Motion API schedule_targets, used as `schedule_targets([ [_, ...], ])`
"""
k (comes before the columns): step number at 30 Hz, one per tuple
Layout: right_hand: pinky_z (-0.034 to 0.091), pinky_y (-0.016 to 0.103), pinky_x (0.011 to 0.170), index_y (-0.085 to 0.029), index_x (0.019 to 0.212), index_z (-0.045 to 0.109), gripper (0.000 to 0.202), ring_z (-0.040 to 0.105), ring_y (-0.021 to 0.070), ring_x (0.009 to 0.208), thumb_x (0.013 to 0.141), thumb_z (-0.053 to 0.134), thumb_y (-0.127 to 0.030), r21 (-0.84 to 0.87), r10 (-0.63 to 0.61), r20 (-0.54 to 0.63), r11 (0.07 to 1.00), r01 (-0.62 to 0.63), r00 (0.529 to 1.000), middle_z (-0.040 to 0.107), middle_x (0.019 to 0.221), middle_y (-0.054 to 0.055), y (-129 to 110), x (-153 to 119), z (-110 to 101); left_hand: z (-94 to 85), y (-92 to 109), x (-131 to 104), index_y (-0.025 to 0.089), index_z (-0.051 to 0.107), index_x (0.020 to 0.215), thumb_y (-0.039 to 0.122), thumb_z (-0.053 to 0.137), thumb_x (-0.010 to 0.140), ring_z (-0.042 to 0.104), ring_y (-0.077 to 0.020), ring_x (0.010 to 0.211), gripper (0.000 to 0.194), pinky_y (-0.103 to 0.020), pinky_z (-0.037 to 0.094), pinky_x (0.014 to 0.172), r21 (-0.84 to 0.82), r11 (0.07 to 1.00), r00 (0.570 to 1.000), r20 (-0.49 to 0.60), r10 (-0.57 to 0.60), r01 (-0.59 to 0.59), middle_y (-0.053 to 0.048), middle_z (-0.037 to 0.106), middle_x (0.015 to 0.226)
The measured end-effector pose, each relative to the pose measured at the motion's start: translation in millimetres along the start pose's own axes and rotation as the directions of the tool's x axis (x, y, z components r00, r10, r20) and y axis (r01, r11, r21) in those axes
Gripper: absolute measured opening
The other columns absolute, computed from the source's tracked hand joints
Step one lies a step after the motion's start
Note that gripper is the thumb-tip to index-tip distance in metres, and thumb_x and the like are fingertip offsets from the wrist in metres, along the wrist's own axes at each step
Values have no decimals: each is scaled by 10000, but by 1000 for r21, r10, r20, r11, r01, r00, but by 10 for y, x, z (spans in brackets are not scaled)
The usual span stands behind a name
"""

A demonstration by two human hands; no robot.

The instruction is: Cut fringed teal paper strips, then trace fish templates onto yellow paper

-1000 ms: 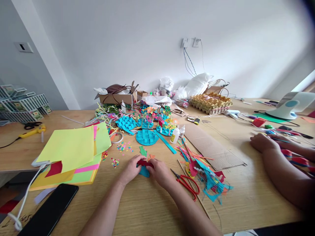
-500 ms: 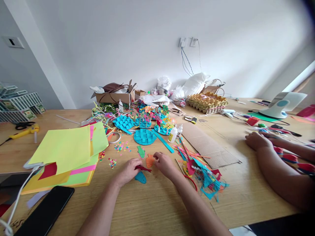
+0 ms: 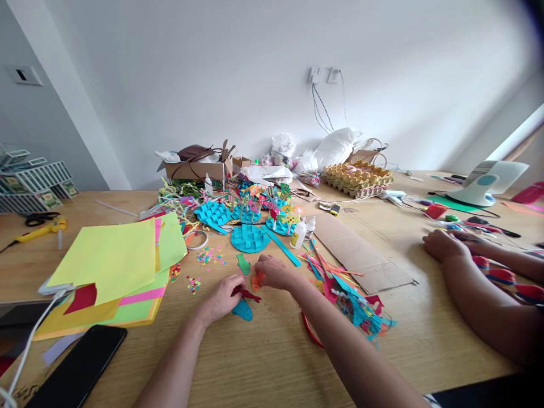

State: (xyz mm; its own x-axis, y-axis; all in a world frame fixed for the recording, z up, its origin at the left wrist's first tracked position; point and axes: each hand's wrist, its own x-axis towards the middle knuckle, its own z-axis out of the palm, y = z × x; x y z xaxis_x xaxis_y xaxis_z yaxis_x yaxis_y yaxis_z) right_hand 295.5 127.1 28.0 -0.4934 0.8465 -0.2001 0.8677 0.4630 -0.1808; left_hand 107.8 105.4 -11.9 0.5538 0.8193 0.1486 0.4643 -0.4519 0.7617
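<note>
My left hand (image 3: 225,296) has its fingers closed on a red paper fish (image 3: 252,296), whose tail end sticks out to the right. Just below, a blue paper fish (image 3: 242,309) lies on the table. My right hand (image 3: 274,272) is curled over an orange paper fish (image 3: 256,282), fingertips on it and covering much of it. A green paper fish (image 3: 243,264) lies flat beyond both hands. Farther back is a round blue woven paper piece (image 3: 250,238), with small paper dots (image 3: 194,284) scattered to the left.
Glue bottles (image 3: 298,233) stand behind my right hand. Paper scraps (image 3: 361,306) and a cardboard strip (image 3: 361,249) lie to the right, near another person's arms (image 3: 463,283). On the left are stacked coloured sheets (image 3: 110,249), a phone (image 3: 80,368) and a yellow glue gun (image 3: 42,229).
My right hand has moved left and covers more of the orange fish, its forearm now crossing the red ring. My left hand stays nearly in place with the red fish.
</note>
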Motion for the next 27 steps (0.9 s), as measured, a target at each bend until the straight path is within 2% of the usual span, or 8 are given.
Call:
schedule_targets([
  [6,473,369,754,-156,1042,555,258,557,183,898,838,551,-313,-14,-16,73,1000,17,997,564,1042,57,44,50,-17,-48,27,7,183,464,624,46,407,599,463,-136,635,151,-224,341,576,-37,998,998,-37,-48,46,28,494,650],
  [12,479,371,768,-153,1044,556,236,566,177,904,870,508,-305,-39,7,114,999,-3,993,569,1060,62,71,75,-11,-119,5,12,188,446,647,78,385,622,410,-127,596,128,-227,313,551,-87,993,993,-78,-90,84,46,437,614],
  [16,493,356,744,-152,1068,545,247,577,171,875,878,497,-300,-39,-28,169,999,35,985,575,1049,58,40,117,-111,-151,-23,22,191,437,660,95,373,629,412,-133,606,119,-233,314,559,-126,986,987,-102,-122,109,48,426,605],
  [23,488,358,765,-170,1074,550,237,571,177,910,874,505,-290,-156,-92,310,977,147,946,564,1087,60,-153,550,-288,-104,-51,32,168,484,671,48,388,599,472,-138,634,170,-228,335,554,-185,969,985,-4,-170,166,30,502,638],
  [27,485,374,775,-165,1095,537,255,567,182,925,873,508,-288,-214,-163,300,949,233,940,555,1104,67,-253,694,-305,-55,-107,55,163,476,636,41,433,645,451,-124,585,130,-227,310,516,-202,959,980,24,-196,197,40,460,593],
])
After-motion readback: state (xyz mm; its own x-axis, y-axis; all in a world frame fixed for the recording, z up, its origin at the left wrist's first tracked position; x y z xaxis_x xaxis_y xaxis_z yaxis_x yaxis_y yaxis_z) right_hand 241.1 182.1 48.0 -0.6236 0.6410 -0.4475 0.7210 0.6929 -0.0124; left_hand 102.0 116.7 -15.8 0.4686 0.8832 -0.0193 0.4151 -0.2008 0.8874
